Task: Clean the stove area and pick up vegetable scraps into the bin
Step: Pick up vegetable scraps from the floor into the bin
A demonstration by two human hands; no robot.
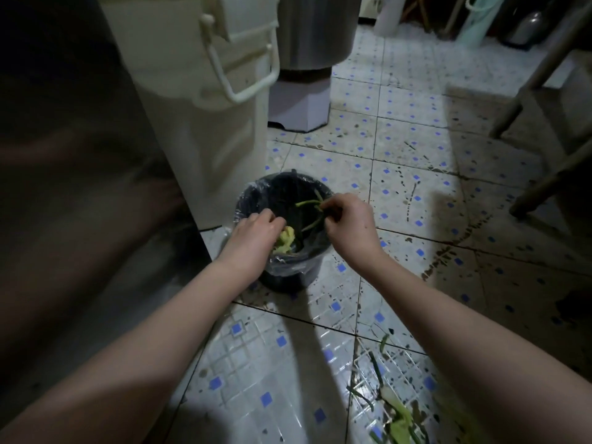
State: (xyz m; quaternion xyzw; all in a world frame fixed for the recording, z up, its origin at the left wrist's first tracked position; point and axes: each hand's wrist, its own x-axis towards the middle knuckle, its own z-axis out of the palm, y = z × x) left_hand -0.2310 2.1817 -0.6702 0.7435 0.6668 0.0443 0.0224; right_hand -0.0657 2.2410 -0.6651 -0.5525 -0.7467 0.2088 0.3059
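Note:
A small black bin (290, 278) with a clear plastic liner stands on the tiled floor. Both my hands are over its mouth. My left hand (253, 233) holds pale yellow-green leafy scraps (286, 240) at the bin's near-left rim. My right hand (347, 224) pinches thin green stems (312, 208) above the bin's right side. More green vegetable scraps (395, 411) lie on the floor at the lower right.
A tall cream plastic container (205, 100) with a handle stands just left of and behind the bin. A steel drum on a grey base (304, 59) is farther back. Wooden chair legs (544, 129) stand at the right. The floor tiles are stained and wet.

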